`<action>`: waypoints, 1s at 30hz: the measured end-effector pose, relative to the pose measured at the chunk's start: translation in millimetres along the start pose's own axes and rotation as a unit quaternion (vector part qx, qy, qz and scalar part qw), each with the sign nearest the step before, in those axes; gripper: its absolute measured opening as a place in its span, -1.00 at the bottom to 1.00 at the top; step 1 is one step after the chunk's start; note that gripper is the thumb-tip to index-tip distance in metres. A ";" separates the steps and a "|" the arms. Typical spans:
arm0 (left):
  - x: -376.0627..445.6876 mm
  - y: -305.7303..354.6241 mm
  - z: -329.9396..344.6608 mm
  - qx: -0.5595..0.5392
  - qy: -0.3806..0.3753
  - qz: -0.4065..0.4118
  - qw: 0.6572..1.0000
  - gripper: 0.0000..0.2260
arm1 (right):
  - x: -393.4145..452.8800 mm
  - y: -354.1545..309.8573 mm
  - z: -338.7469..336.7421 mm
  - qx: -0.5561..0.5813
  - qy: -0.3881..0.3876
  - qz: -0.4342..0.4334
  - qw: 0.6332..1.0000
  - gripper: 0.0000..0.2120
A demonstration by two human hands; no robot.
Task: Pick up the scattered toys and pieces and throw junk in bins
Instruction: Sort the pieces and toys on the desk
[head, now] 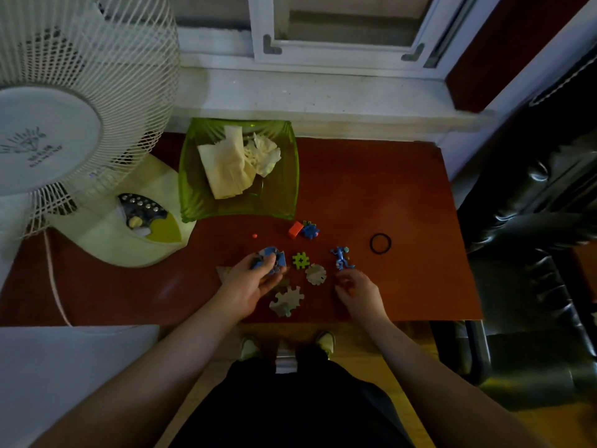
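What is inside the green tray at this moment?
The green tray holds crumpled tissues and a folded cream paper napkin. Whatever lies beneath them is covered. No toys show inside it.

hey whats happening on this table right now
A person is clearing small toys off a red-brown table. The left hand holds a bunch of blue puzzle pieces, while the right hand reaches toward a blue toy figure. Grey puzzle pieces, a green piece, an orange block and a black ring still lie loose. The green bin holds crumpled tissues.
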State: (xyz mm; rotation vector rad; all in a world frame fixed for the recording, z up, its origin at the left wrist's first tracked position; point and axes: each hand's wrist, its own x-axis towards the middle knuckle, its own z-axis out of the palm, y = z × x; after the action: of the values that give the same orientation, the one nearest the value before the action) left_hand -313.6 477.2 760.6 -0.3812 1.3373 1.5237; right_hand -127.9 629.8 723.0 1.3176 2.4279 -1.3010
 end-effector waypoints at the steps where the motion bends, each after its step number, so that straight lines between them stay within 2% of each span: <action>1: -1.2 0.0 -0.8 0.001 -0.001 0.005 1.000 -0.81 | 1.6 3.0 0.0 -0.015 -0.007 -0.010 1.000 -0.75; 6: -9.0 0.9 -2.6 -0.009 0.015 0.019 1.000 -0.83 | 6.7 12.9 -3.9 -0.066 -0.035 -0.021 0.997 -0.83; 8: -12.5 -0.9 -4.2 -0.031 0.011 0.025 0.999 -0.85 | 9.0 10.6 -6.7 -0.033 -0.036 0.000 0.999 -0.88; 10: -17.4 -2.1 -6.8 -0.048 -0.005 0.035 0.998 -0.86 | 9.7 3.8 -9.2 0.083 -0.061 0.072 0.992 -0.86; 12: -22.9 -3.7 -10.9 -0.052 -0.017 0.049 0.997 -0.83 | 9.1 -5.9 -11.0 0.222 -0.105 0.139 0.959 -0.82; 14: -28.5 -6.1 -16.0 -0.064 -0.023 0.060 0.996 -0.79 | 8.6 -13.9 -10.8 0.329 -0.129 0.162 0.921 -0.77; 16: -33.7 -7.7 -21.2 -0.080 -0.030 0.061 0.994 -0.75 | 7.3 -22.2 -9.3 0.372 -0.162 0.155 0.901 -0.75; 19: -36.9 -11.2 -30.7 -0.071 -0.037 0.040 0.996 -0.73 | 5.1 -31.2 -4.1 0.341 -0.216 0.143 0.904 -0.73; 23: -38.1 -19.4 -40.7 -0.085 -0.016 0.010 0.996 -0.85 | 5.1 -39.3 7.5 0.230 -0.235 0.123 0.936 -0.71; 25: -40.4 -25.4 -41.9 -0.046 0.001 0.002 0.999 -0.91 | 3.3 -43.3 13.4 0.146 -0.240 0.094 0.955 -0.68; 27: -42.5 -32.6 -40.8 0.061 0.005 0.000 0.998 -0.91 | 1.3 -45.4 17.8 0.089 -0.222 0.063 0.969 -0.70; 28: -43.1 -35.8 -39.9 0.160 0.004 0.007 0.987 -0.92 | 0.4 -44.7 19.1 0.073 -0.196 0.052 0.976 -0.75; 30: -41.6 -40.5 -34.6 0.368 -0.006 0.033 0.929 -0.89 | -1.2 -40.4 19.2 0.055 -0.121 0.027 0.991 -0.83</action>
State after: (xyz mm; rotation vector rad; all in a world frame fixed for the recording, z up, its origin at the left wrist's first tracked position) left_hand -275.3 421.5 759.3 0.1528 1.8052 0.9636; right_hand -162.1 604.6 737.2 1.1619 2.1720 -1.5018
